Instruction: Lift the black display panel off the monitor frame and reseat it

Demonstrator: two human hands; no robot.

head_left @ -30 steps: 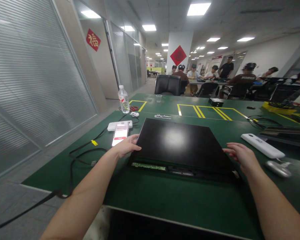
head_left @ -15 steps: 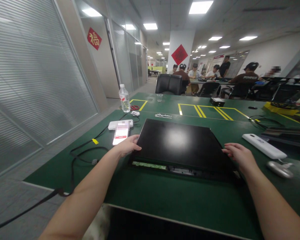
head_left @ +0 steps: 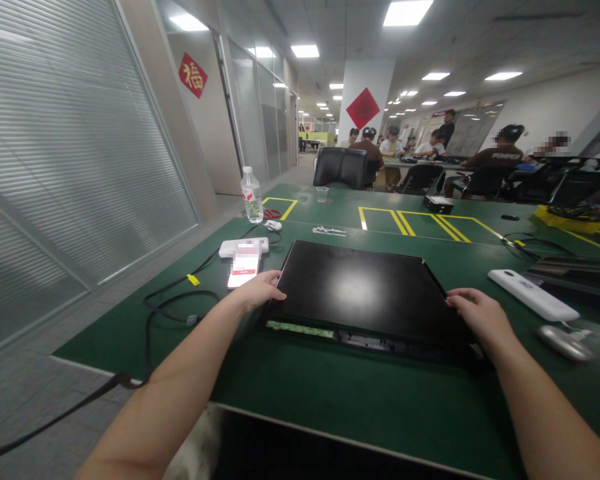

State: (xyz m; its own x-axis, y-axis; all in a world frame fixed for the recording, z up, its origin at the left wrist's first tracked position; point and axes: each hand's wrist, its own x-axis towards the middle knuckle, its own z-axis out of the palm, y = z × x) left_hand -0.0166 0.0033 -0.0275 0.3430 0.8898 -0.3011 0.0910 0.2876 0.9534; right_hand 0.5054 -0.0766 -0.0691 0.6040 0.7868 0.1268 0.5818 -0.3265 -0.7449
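A black display panel (head_left: 360,283) lies on the green table in front of me, with a ceiling light reflected in its surface. Below its near edge show a green circuit strip (head_left: 300,330) and a dark plastic frame (head_left: 375,342). My left hand (head_left: 261,291) is closed on the panel's left edge, thumb on top and fingers partly hidden at the side. At the opposite edge, my right hand (head_left: 475,310) pinches the panel between thumb and fingers. The phone (head_left: 244,265) with a lit screen lies just beyond my left hand.
Left stand a water bottle (head_left: 252,197), a white power bank (head_left: 230,248) and a black cable (head_left: 147,327). Another white power bank (head_left: 533,295) and a silver device (head_left: 565,342) lie right. White strips (head_left: 329,231) and a plastic cup (head_left: 322,194) are farther back. Several people sit beyond.
The view has shifted very slightly, moving everything a little to the right. Both hands keep their places at the panel's sides, and the panel looks nearly unmoved.
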